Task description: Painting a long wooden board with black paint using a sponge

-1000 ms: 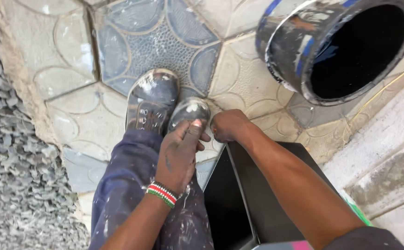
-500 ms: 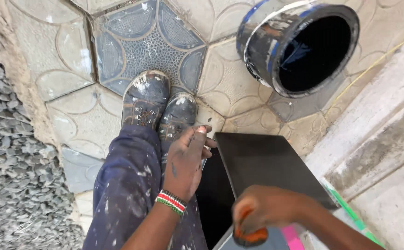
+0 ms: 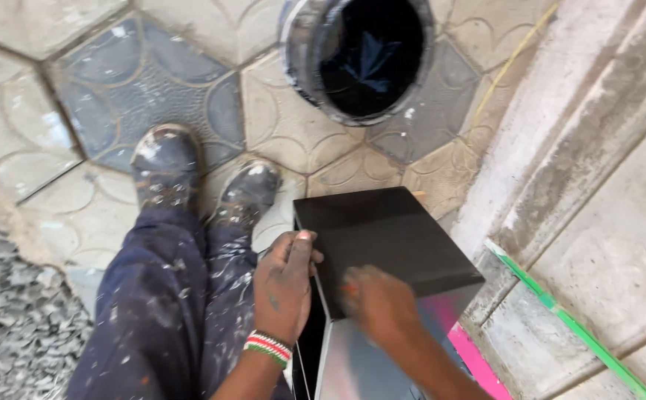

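Metal box (image 3: 386,237), black and flat-faced, sits right in front of me on the floor, just right of my legs, its dark top panel tilted up toward me and its long axis running away from me toward the far side. Both of my hands are already on it, so nothing lies between them and the work. My left hand (image 3: 284,285) is the steadier one: it is closed around the near left edge of the box, thumb laid along the top corner and the fingers wrapped down the side, where a narrow dark gap shows. A striped bead band sits on that wrist. My right hand (image 3: 378,304) rests on the near part of the top panel, where the black face gives way to a shinier grey sheet with a pink patch (image 3: 471,355) lower down. It is blurred, and something small and orange-red seems to be in its fingers, but I cannot tell what it is or how tightly the hand is closed.

Surfaces here are hard and dusty. The box looks like smooth sheet metal with crisp folded edges. The floor (image 3: 115,81) is moulded hexagonal paving, grey and buff. Farther off stands a round paint-smeared bucket (image 3: 360,55), dark inside. My boots (image 3: 204,181) and trousers are paint-spattered, loose gravel (image 3: 12,326) lies at the near left, and a rough concrete step (image 3: 590,185) with a green strip rises on the right.
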